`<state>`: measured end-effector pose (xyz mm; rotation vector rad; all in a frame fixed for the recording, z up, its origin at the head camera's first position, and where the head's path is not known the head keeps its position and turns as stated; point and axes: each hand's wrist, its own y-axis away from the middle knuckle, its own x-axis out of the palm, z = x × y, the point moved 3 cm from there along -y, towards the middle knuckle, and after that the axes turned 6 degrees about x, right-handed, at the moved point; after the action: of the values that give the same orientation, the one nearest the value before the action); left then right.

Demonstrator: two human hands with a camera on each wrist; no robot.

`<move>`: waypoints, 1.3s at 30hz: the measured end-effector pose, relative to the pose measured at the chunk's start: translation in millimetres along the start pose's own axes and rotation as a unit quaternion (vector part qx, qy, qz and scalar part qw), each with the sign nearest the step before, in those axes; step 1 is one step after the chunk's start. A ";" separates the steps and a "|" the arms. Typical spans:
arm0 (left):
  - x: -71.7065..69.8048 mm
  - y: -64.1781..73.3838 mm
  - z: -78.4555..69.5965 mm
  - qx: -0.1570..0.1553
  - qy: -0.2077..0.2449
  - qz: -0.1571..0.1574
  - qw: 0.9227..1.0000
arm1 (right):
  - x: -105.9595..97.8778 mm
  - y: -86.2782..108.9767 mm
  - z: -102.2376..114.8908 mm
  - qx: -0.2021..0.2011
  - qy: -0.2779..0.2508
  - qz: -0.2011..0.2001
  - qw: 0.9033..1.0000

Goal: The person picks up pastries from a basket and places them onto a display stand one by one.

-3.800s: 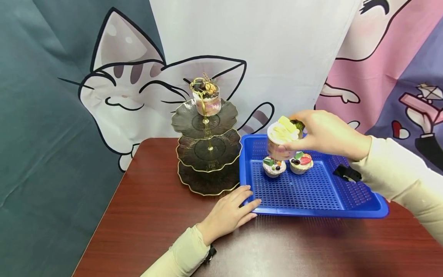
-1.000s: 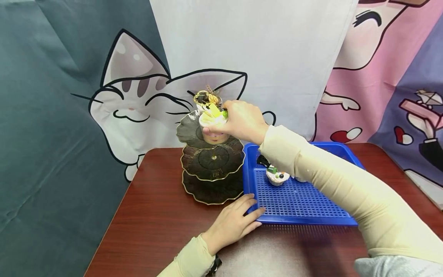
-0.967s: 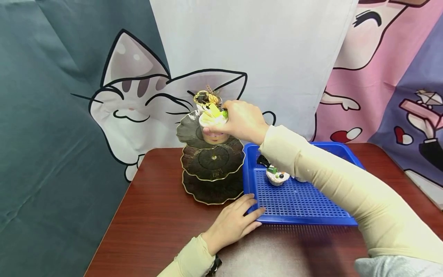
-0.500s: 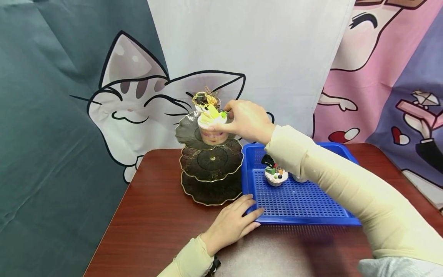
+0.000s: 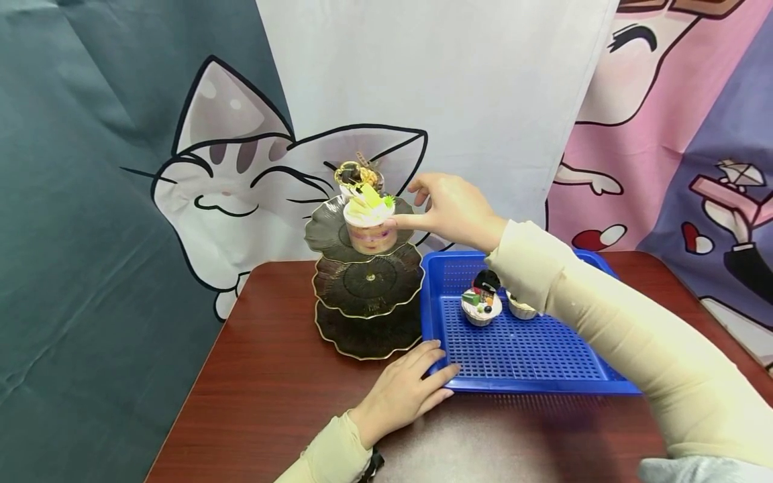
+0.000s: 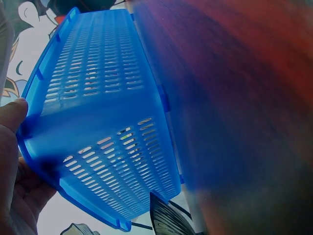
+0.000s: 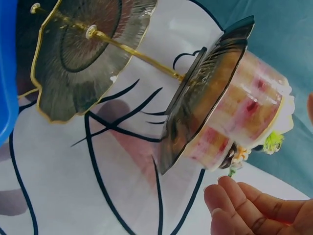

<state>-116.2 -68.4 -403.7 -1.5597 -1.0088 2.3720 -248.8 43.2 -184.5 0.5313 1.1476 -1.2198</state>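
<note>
A clear dessert cup (image 5: 370, 231) with cream, yellow fruit and a green garnish stands on the top tier of a dark, gold-rimmed three-tier stand (image 5: 368, 282). A second dessert cup (image 7: 208, 144) with a dark and golden topping sits behind it on that tier. My right hand (image 5: 453, 208) is just right of the front cup, fingers and thumb spread apart. In the right wrist view its fingers (image 7: 254, 208) are clear of both cups. My left hand (image 5: 401, 389) rests on the near left corner of the blue basket (image 5: 531, 386), fingers extended over the rim.
Inside the basket stand a tart (image 5: 481, 307) with green and dark toppings and another tart (image 5: 521, 307), partly hidden by my right sleeve (image 5: 543, 268). Everything stands on a reddish-brown table (image 5: 260, 396). Behind hangs a printed cat curtain (image 5: 483, 87).
My right hand carried the yellow-topped cup from above the basket to the stand's top tier. It has since let go and drawn slightly right. My left hand has stayed on the basket corner.
</note>
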 end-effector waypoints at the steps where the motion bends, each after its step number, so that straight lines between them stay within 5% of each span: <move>1: -0.3 0.1 0.2 0.000 -0.001 0.000 1.000 | -0.4 0.8 -1.6 -0.001 -0.005 0.001 1.000; 14: -0.7 0.0 0.2 0.003 -0.002 -0.002 1.000 | 4.3 21.6 -49.6 0.004 -0.075 0.000 0.997; 39: -1.6 -0.1 -0.3 0.002 0.002 0.000 1.000 | 44.2 56.3 -124.9 0.029 -0.070 0.059 0.995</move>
<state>-115.1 -68.9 -402.5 -1.5629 -1.0033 2.3687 -249.7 145.6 -285.7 0.5414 0.9528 -1.1708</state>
